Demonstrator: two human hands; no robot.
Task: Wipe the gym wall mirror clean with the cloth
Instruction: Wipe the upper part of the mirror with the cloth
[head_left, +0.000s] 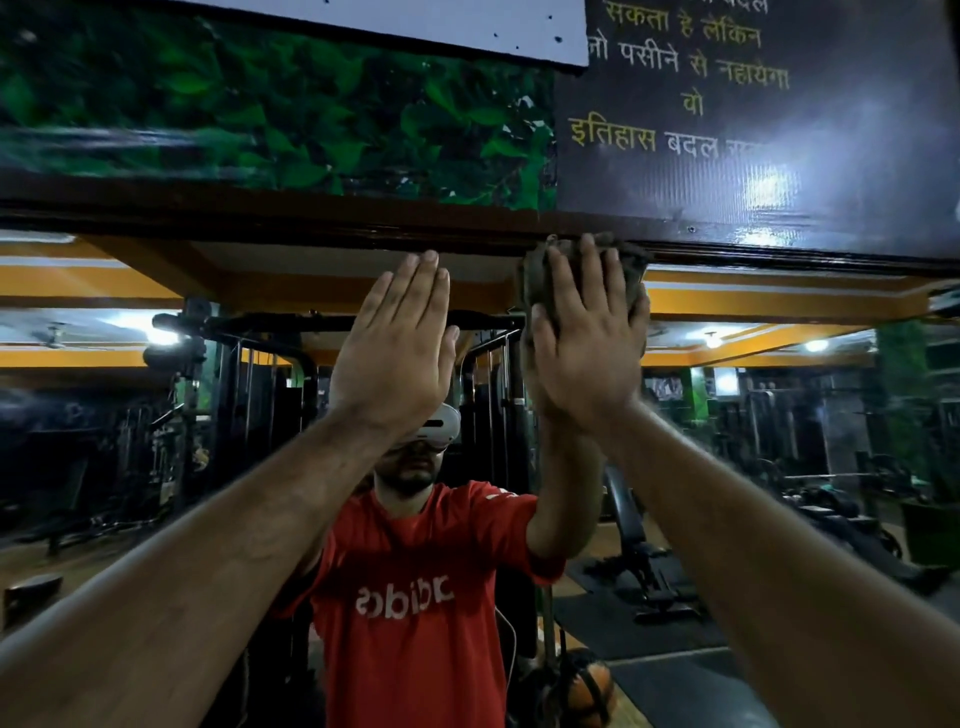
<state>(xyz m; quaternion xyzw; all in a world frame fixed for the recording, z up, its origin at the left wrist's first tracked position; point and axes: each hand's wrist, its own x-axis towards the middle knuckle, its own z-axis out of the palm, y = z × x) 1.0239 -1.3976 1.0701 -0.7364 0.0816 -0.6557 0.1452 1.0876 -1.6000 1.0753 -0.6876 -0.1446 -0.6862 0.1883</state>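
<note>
Head view. Both arms are raised and extended forward to the mirror (156, 441).

Left hand (396, 353): held upright, back toward the camera, fingers (415, 291) straight and close together, fingertips just below the mirror's top edge. It holds nothing; whether the palm touches the glass cannot be told.

Right hand (587, 343): upright, fingers spread moderately, flat over the cloth (535, 275), pressing it to the glass at the mirror's top edge, right of centre. The cloth's upper part reaches the dark wooden frame (260, 228).

Cloth: dark grey-brown, bunched, coarse-looking, blurred.

Mirror: smooth glass, reflecting gym machines, orange ceiling beams and the person in a red shirt (415, 597).

Above the frame: a green leaf-print panel (260, 114) and a glossy dark sign (753, 130) with yellow lettering.
</note>
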